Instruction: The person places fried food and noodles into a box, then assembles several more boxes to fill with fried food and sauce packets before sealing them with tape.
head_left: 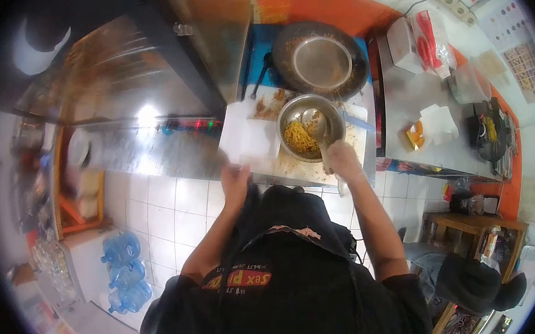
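Note:
A steel bowl (287,109) with yellow noodles (301,138) sits on the stained white worktop in front of me. My right hand (344,162), a little blurred, is closed around the handle of a large metal spoon (313,119); the spoon's head rests inside the bowl beside the noodles. To the left of the bowl lies a white sheet (251,138), apparently paper. My left hand (234,178) is at its near corner with the fingers closed on the edge, partly smeared by motion.
Behind the bowl stands a dark wok (282,50) holding a round metal lid or pan (322,62). A black ladle (261,73) lies left of it. On the right counter is an open white box (438,126) with fried food. Blue water jugs (125,275) stand at lower left; another person (458,279) is at right.

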